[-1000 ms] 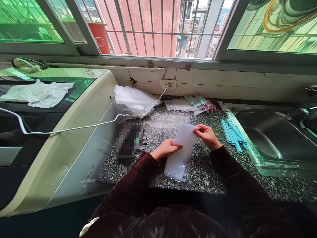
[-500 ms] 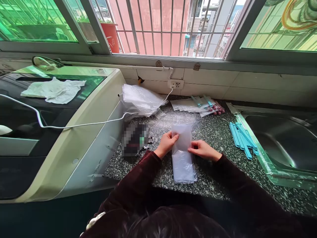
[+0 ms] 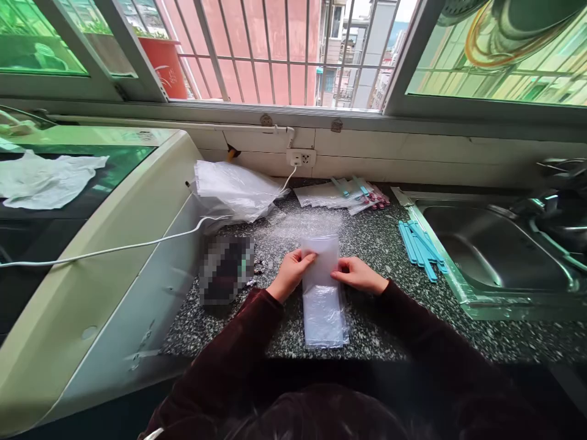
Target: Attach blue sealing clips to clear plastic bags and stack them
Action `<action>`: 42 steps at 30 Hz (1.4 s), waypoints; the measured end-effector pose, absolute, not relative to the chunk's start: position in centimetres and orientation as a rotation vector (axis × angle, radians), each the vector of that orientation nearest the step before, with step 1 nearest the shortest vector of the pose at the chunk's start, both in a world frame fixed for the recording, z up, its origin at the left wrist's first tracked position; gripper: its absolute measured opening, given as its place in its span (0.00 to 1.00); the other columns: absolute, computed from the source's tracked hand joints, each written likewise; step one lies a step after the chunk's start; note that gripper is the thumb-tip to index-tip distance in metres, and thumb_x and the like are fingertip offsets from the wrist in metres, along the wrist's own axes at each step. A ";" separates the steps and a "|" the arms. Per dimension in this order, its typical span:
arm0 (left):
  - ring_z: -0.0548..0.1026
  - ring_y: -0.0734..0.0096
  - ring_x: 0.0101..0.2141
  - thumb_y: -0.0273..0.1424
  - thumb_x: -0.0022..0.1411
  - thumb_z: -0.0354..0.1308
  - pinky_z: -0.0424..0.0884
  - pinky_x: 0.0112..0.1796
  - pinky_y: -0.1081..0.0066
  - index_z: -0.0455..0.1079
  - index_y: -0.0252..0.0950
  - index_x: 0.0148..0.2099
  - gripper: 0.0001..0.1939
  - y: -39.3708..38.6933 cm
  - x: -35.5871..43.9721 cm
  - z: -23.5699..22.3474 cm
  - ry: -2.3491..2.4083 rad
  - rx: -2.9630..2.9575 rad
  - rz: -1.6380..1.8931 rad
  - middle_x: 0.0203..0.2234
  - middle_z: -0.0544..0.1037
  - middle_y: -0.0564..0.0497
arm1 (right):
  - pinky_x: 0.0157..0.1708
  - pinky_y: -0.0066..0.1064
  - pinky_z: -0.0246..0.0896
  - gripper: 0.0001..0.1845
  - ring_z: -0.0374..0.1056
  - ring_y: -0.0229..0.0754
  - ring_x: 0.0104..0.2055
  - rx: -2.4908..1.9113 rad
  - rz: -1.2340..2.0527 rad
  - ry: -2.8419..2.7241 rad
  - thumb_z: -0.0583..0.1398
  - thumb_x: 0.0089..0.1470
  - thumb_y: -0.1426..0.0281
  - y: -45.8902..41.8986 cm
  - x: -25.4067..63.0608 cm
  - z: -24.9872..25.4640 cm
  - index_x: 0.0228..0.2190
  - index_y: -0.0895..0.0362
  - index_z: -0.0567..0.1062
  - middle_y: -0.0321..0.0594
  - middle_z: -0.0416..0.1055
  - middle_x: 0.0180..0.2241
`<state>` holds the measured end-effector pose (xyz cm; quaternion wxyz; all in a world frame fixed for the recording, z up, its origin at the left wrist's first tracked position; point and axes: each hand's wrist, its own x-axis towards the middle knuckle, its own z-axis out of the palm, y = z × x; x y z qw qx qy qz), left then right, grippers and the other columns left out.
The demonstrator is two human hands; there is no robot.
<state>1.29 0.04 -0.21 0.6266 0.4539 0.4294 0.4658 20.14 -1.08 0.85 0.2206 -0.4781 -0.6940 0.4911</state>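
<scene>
I see the right hand [image 3: 360, 275], lower now, and the left hand [image 3: 288, 274] clamping fingers on the oblong translucent plastic bundle [image 3: 322, 315] (freshly squared to the speckled stone counter [image 3: 373, 247]'s near edge).

Across the top of the frame runs a grey-framed window [image 3: 435, 110], its panes at upper left and upper right tinted green. Through the open middle, metal bars [image 3: 275, 61] stand before a pink building [image 3: 277, 30]. Below, pale wall tiles [image 3: 367, 150] carry a white pipe [image 3: 183, 124] and socket [image 3: 301, 158]. Daylight brightens the speckled table [image 3: 371, 244]; a metal sink [image 3: 452, 278] sits at right, a cream appliance [image 3: 151, 293] at left.
</scene>
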 end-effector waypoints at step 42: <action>0.66 0.77 0.20 0.38 0.37 0.65 0.59 0.23 0.75 0.68 0.31 0.31 0.20 0.2 0.8 -0.1 0.981 0.967 0.843 0.20 0.72 0.53 | 0.26 0.31 0.52 0.12 0.67 0.46 0.34 -2.329 -0.307 -1.552 0.57 0.47 0.63 0.0 36.2 2.8 0.27 0.57 0.76 0.45 0.74 0.31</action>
